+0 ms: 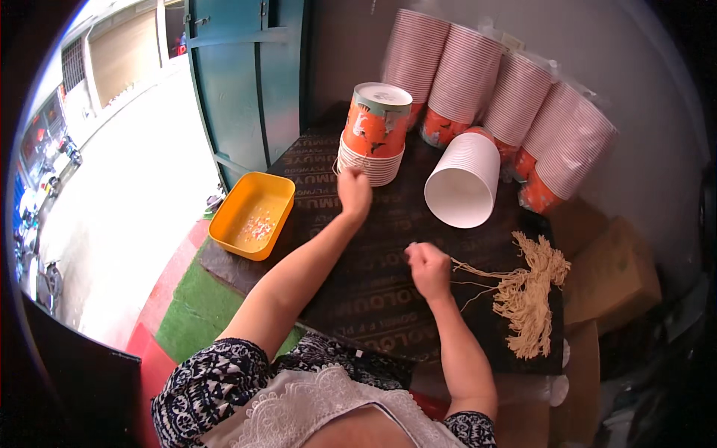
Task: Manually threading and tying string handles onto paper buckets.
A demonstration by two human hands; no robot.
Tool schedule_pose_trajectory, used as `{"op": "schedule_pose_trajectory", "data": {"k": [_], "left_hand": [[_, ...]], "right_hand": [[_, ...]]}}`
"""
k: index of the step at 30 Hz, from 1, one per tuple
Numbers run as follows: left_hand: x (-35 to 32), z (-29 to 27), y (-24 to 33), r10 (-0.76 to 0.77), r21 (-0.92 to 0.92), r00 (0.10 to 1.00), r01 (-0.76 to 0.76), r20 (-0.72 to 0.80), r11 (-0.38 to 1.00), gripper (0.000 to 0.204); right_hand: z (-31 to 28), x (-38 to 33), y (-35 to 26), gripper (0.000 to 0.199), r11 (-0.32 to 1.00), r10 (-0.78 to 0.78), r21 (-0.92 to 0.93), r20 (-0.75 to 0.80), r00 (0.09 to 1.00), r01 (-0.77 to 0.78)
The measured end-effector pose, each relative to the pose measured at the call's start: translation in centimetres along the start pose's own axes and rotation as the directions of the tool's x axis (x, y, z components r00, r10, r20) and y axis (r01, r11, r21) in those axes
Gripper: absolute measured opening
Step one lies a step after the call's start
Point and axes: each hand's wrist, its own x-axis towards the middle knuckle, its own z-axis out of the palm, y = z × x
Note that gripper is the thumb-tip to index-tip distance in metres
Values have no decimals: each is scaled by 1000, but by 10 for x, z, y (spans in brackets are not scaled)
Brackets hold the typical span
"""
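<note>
An upside-down stack of orange paper buckets [379,134] with pale rims stands on the dark tabletop [388,299]. My left hand [355,196] is closed at the front of its lowest rims, and a thin pale cord loops by the rims there. Whatever those fingers hold is hidden. Nearer to me, my right hand [430,270] is closed, with thin strands running from beside it to a bundle of cream string [529,295] on the right. A nested stack of white-lined buckets [463,187] lies on its side beyond that hand, mouth toward me.
At the left table edge sits a yellow plastic tub [287,213] with small bits inside. Several tall plastic-wrapped bucket stacks [463,78] line the wall at the back right. A cardboard box [612,272] is right of the table, and a teal metal door [228,97] is at the far left.
</note>
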Motion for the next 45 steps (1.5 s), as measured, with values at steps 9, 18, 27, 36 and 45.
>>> {"op": "schedule_pose_trajectory", "data": {"k": [9,18,27,36,45], "left_hand": [[-43,30,4,33,138,917,-96,398,986,19],[-49,76,-4,175,29,938,-193,299,981,31],[-57,76,-2,111,-147,932,-63,345,987,22],[-57,74,9,77,-63,932,-59,353,996,23],[-55,69,5,148,12,950,-157,275,988,15]], "right_hand": [[-54,35,44,24,918,333,-66,-412,848,-392],[-52,50,95,20,915,179,-258,-427,886,-309],[-42,50,116,19,946,140,-169,-559,818,-278],[-41,50,101,19,882,246,-212,-555,795,-421],[-34,51,83,17,842,245,-305,-518,819,-445]]}}
